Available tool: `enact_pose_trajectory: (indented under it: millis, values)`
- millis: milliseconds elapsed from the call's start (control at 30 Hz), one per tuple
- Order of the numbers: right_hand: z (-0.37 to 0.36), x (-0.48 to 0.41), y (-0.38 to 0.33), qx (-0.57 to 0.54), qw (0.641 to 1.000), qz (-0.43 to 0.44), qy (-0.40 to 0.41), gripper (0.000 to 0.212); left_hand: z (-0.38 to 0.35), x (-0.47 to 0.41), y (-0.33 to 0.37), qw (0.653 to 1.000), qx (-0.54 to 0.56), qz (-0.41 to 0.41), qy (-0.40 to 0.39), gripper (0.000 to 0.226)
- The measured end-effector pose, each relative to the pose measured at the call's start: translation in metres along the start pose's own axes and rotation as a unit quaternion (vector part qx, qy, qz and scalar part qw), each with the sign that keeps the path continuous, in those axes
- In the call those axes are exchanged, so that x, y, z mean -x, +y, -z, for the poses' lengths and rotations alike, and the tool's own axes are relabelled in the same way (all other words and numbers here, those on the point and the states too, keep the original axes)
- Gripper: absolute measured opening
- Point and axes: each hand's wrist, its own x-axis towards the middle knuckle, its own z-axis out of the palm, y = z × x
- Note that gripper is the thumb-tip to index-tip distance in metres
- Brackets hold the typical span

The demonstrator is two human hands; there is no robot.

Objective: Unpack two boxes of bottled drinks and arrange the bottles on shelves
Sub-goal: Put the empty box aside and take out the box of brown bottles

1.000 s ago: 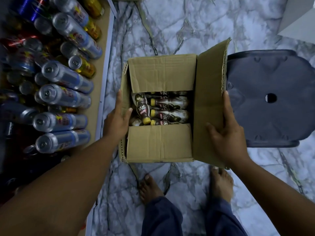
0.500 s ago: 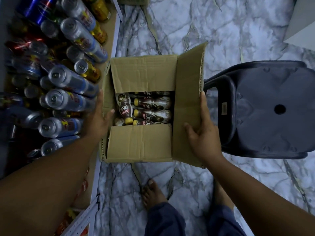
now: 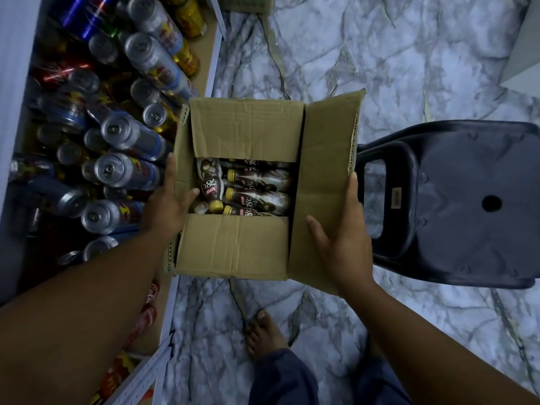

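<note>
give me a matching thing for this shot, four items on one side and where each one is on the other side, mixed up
Things:
1. bottles
2. cans
3. stool
4. right hand

Places:
a. on the shelf at the left
b. against the raised right flap of the box
c. lying inside the box
d. on the marble floor, right of the box

Pairs: 1-c, 2-a, 3-d, 4-b
</note>
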Motion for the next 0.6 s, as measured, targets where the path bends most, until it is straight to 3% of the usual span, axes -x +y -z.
enact_pose_trajectory:
  millis: [167, 300, 467, 600]
  values:
    - [0.000, -0.013, 0.011, 0.200, 0.979, -0.018, 0.042, 0.098, -0.001, 0.010, -0.003, 1.000, 0.030, -0.002, 0.001, 0.091]
    - [-0.009, -0.031, 0.016, 0.264, 0.960, -0.050, -0.075, 0.094, -0.009, 0.013, -0.010, 0.999, 0.040, 0.010, 0.005, 0.091]
    - [-0.032, -0.056, -0.002, 0.060, 0.965, -0.110, -0.232, 0.095, -0.016, 0.014, -0.010, 0.998, 0.061, 0.006, 0.018, 0.096]
    - [-0.053, -0.061, -0.005, 0.090, 0.970, -0.062, -0.219, 0.109, -0.012, 0.013, -0.015, 0.998, 0.063, -0.024, 0.014, 0.099]
